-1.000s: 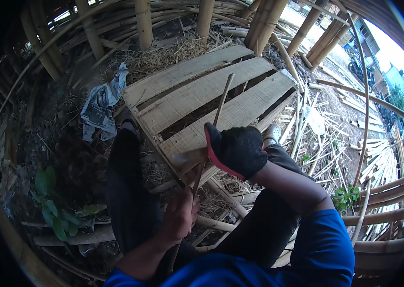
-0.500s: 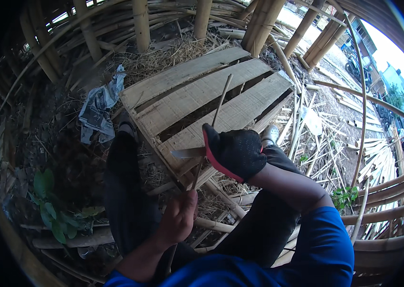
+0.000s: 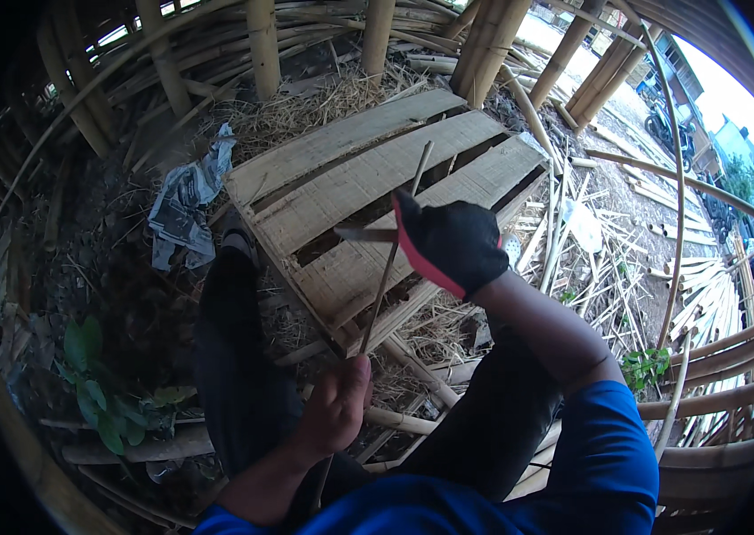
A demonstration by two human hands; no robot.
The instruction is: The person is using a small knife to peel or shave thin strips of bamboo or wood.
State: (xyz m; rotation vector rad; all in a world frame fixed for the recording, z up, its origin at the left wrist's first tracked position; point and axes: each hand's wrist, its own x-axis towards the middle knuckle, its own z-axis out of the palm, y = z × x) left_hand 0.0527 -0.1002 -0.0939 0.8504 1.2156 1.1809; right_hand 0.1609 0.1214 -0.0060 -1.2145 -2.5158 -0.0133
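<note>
My bare left hand [image 3: 334,406] is closed round the lower part of a thin bamboo stick [image 3: 380,292]. The stick slants up and away over a low slatted wooden crate [image 3: 328,203]. In a black and red work glove, my right hand [image 3: 453,245] grips a knife; its handle is hidden by the fingers. The knife blade [image 3: 361,234] points left and crosses the stick partway up, with the gloved thumb close to the stick. Whether the blade's edge touches the stick, I cannot tell.
Crumpled newspaper [image 3: 185,201] lies left of the crate. Upright bamboo posts [image 3: 263,49] stand behind it, with straw [image 3: 292,116] at their feet. Cut bamboo strips [image 3: 698,290] are strewn at the right. A leafy plant [image 3: 91,388] grows at the lower left.
My right hand and the knife have moved up along the stick, away from my left hand. My left hand keeps its hold in nearly the same place.
</note>
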